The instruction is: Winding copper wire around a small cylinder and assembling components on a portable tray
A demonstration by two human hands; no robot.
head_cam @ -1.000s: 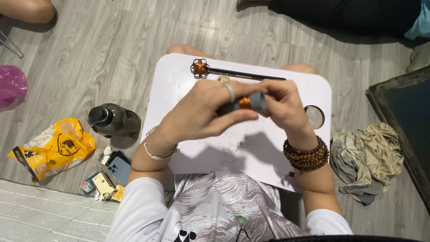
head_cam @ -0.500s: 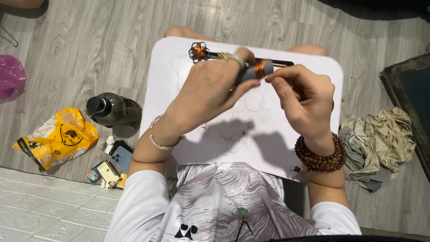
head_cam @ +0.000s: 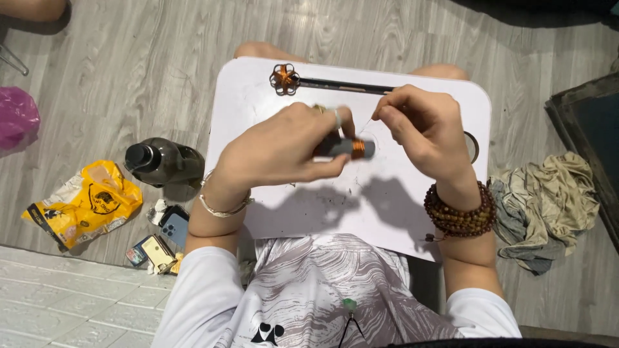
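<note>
My left hand (head_cam: 284, 148) grips a short dark cylinder (head_cam: 345, 148) with copper wire wound round its end, held over the white lap table (head_cam: 258, 96). Just right of the cylinder's tip, my right hand (head_cam: 422, 132) pinches a thin strand of wire between thumb and forefinger. A copper wire flower on a dark stem (head_cam: 285, 79) lies at the far edge of the table. A silver bangle is on my left wrist and a brown bead bracelet on my right.
On the grey wood floor to the left are a dark bottle (head_cam: 161, 161), a yellow bag (head_cam: 84, 203), a phone (head_cam: 173, 225) and small packets. A crumpled cloth (head_cam: 548, 200) lies on the right, beside a dark framed panel (head_cam: 590, 129). A pink bag (head_cam: 16, 116) sits far left.
Both hands moved about over the table with the cylinder held between them. My right hand has come off the cylinder and now pinches the wire beside its tip.
</note>
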